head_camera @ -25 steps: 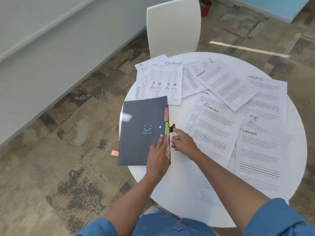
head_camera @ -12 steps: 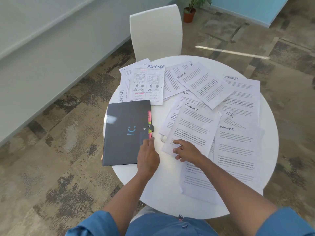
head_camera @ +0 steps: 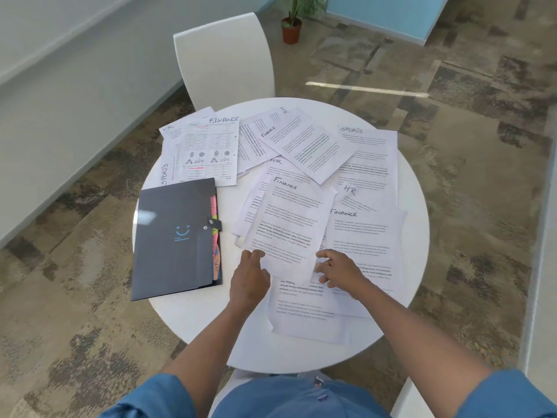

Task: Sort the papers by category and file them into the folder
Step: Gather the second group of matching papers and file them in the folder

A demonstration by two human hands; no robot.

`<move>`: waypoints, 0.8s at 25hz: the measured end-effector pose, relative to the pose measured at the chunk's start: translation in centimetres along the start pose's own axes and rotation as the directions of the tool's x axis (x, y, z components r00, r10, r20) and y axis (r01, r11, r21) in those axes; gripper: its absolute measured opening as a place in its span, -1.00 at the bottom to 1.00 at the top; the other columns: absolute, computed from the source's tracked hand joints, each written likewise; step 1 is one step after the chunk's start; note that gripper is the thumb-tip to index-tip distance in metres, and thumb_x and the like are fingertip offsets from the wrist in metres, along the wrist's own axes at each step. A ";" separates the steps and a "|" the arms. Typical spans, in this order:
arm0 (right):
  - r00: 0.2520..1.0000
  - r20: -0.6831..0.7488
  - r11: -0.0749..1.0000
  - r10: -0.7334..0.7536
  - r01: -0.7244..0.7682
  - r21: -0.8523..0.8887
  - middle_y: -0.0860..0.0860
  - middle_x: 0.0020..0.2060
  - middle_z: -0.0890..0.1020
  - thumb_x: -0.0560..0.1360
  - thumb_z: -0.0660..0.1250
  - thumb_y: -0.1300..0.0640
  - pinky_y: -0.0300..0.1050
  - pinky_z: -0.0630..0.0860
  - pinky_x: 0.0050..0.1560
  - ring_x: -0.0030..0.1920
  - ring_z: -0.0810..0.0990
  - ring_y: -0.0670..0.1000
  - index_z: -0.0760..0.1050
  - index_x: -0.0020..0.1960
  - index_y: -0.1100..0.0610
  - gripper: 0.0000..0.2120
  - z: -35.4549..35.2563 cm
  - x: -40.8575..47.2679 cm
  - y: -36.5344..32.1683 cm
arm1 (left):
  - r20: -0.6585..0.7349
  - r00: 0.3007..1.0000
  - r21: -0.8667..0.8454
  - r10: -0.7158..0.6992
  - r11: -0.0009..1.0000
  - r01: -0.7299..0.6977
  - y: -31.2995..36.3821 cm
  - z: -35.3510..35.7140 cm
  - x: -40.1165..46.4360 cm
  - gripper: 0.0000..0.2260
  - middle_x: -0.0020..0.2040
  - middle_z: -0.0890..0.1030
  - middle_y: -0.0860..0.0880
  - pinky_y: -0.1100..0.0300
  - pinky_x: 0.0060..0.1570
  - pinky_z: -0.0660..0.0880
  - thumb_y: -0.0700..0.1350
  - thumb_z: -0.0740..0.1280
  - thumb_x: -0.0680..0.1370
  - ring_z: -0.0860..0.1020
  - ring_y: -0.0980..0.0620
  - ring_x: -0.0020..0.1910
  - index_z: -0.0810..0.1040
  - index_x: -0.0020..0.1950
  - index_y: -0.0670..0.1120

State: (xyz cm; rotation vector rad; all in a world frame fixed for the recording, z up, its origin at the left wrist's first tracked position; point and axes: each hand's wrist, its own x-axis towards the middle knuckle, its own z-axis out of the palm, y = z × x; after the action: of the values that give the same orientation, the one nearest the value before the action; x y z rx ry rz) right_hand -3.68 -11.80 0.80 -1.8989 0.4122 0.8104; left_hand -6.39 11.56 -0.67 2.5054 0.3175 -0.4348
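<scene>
Left hand (head_camera: 248, 282) moved off folder (head_camera: 174, 236), both grips loose, empty, at "FINANCE" sheet (head_camera: 289, 224)

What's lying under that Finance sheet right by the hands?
Under the Finance sheet lie more printed pages; an HR page peeks out above it. Their covered text cannot be seen.

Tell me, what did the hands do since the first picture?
Both hands left the dark folder: the left hand and right hand moved right to the near Finance sheet. A second ago they were at the folder's tabbed edge and clasp; now the clasp looks snapped shut and nobody touches it. The fingers reach the sheet's near edge. Folder and spread papers stayed on the round table.
</scene>
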 end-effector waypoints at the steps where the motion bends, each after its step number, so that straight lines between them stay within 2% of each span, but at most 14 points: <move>1: 1.000 -0.025 1.000 0.012 -0.012 0.002 0.07 0.02 0.66 0.56 0.31 0.13 -0.18 0.54 -0.23 -0.20 0.64 0.00 0.45 0.32 0.06 -0.66 -0.8 -0.2 0.9 | 0.017 1.000 -0.007 -0.003 1.000 0.004 0.6 0.8 -0.1 -0.61 0.29 0.44 -0.02 -0.04 0.06 0.56 -0.21 0.23 0.54 0.58 -0.11 0.15 0.41 0.36 -0.01; 5: 0.981 -0.193 0.997 0.013 -0.027 -0.070 0.01 -0.06 0.62 0.57 0.31 0.15 -0.28 0.45 -0.24 -0.11 0.59 -0.01 0.50 0.30 0.11 -0.70 -4.3 -0.8 4.1 | 0.046 0.999 -0.018 0.010 1.000 -0.009 3.2 3.5 -0.2 -0.62 0.26 0.47 -0.02 0.02 0.10 0.54 -0.20 0.25 0.54 0.58 -0.08 0.13 0.44 0.36 -0.03; 7: 0.948 -0.316 0.987 0.027 -0.075 -0.141 0.05 0.08 0.61 0.58 0.25 0.17 -0.22 0.43 -0.18 -0.05 0.55 0.01 0.47 0.32 0.13 -0.69 -6.1 -0.9 5.4 | 0.067 0.997 -0.043 0.040 0.998 -0.037 4.5 4.8 0.0 -0.69 0.15 0.58 -0.03 0.10 0.10 0.50 -0.20 0.26 0.53 0.58 -0.07 0.11 0.52 0.28 -0.05; 10: 0.891 -0.445 0.943 0.085 -0.217 -0.254 0.10 0.26 0.48 0.54 0.25 0.19 -0.03 0.51 0.04 0.16 0.52 0.12 0.37 0.38 0.13 -0.59 -8.5 -1.0 7.3 | 0.144 0.987 -0.095 0.067 0.994 -0.053 6.6 6.4 0.1 -0.76 0.04 0.69 -0.02 0.19 0.04 0.47 -0.18 0.28 0.53 0.61 -0.04 0.07 0.61 0.17 -0.06; 11: 0.881 -0.464 0.923 0.098 -0.254 -0.288 0.11 0.27 0.44 0.53 0.26 0.20 0.01 0.51 0.06 0.21 0.48 0.16 0.34 0.39 0.14 -0.57 -9.1 -1.0 7.9 | 0.192 0.978 -0.104 0.083 0.993 -0.064 7.3 6.7 0.1 -0.75 0.04 0.68 -0.01 0.19 0.05 0.48 -0.18 0.30 0.53 0.62 -0.03 0.07 0.61 0.19 -0.06; 13: 0.876 -0.468 0.905 0.116 -0.288 -0.314 0.14 0.29 0.39 0.54 0.29 0.20 -0.02 0.46 -0.02 0.23 0.45 0.18 0.31 0.40 0.18 -0.55 -10.1 -1.2 8.9 | 0.284 0.955 -0.110 0.082 0.993 -0.053 8.6 7.3 0.0 -0.68 0.11 0.65 -0.02 0.16 0.12 0.50 -0.17 0.33 0.52 0.61 -0.04 0.09 0.56 0.28 -0.08; 17: 0.898 -0.430 0.881 0.092 -0.275 -0.386 0.14 0.25 0.36 0.55 0.34 0.15 -0.07 0.43 -0.14 0.13 0.51 0.16 0.32 0.36 0.20 -0.57 -11.2 -0.9 10.0 | 0.339 0.941 -0.129 0.004 0.991 0.042 10.7 8.2 -0.3 -0.49 0.29 0.56 -0.06 0.11 0.22 0.49 -0.11 0.37 0.52 0.57 -0.07 0.18 0.39 0.47 -0.11; 20: 0.893 -0.441 0.876 0.089 -0.282 -0.392 0.13 0.21 0.35 0.53 0.36 0.14 -0.04 0.45 -0.17 0.02 0.50 0.14 0.32 0.32 0.18 -0.58 -11.1 -0.6 10.2 | 0.372 0.926 -0.266 -0.063 0.949 0.171 11.5 8.7 -0.4 -0.39 0.31 0.52 -0.06 0.07 0.12 0.56 -0.07 0.41 0.49 0.56 -0.08 0.20 0.31 0.51 -0.08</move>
State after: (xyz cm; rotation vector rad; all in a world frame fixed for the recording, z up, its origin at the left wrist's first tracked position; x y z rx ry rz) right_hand -6.26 -26.31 -2.37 -2.5103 0.7322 0.6626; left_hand -5.19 -2.81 -1.62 2.0727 0.3589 -0.8199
